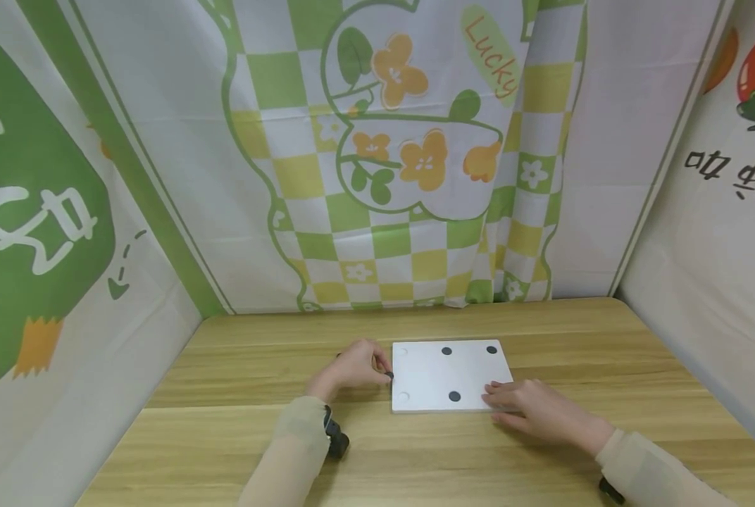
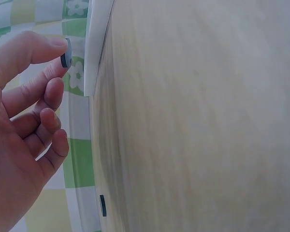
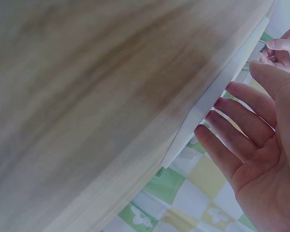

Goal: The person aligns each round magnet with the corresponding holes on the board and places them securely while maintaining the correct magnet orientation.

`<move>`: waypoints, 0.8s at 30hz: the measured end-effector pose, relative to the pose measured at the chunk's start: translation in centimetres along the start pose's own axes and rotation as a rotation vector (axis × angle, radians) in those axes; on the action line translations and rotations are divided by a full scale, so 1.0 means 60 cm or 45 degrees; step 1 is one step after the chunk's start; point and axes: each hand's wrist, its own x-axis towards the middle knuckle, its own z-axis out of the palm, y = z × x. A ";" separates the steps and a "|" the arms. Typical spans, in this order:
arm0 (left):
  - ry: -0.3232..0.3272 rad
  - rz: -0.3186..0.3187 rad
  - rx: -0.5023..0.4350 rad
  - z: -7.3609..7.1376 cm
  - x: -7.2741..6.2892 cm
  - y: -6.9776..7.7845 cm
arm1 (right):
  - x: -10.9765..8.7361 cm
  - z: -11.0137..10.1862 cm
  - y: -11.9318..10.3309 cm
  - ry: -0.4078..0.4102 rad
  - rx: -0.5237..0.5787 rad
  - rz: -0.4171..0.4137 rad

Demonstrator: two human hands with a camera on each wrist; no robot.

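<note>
A white rectangular board [image 1: 425, 373] lies flat on the table, with black discs [image 1: 454, 396] set along its middle and at its far right corner. Two round recesses [image 1: 404, 397] on its left side hold no disc. My left hand [image 1: 355, 365] pinches a small black disc [image 2: 66, 53] between thumb and index finger, close to the board's left edge. The fingertips of my right hand [image 1: 539, 408] rest on the board's near right corner, fingers fairly straight, covering that corner. In the right wrist view these fingers [image 3: 241, 128] reach over the board's edge.
Another black disc [image 2: 103, 206] lies on the wooden table [image 1: 251, 394], mostly hidden behind the left hand in the head view. Patterned cloth [image 1: 415, 264] hangs along the table's back edge, and printed sheets stand at both sides.
</note>
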 end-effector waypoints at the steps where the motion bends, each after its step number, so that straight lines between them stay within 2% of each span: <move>1: -0.003 -0.001 0.003 0.000 -0.001 0.002 | 0.000 0.000 0.000 0.000 -0.001 -0.002; 18: -0.021 0.028 0.047 0.002 0.004 0.030 | 0.000 0.002 0.002 0.007 -0.007 -0.013; 24: -0.021 0.046 0.058 0.007 0.007 0.032 | 0.000 0.002 0.001 -0.001 -0.004 -0.006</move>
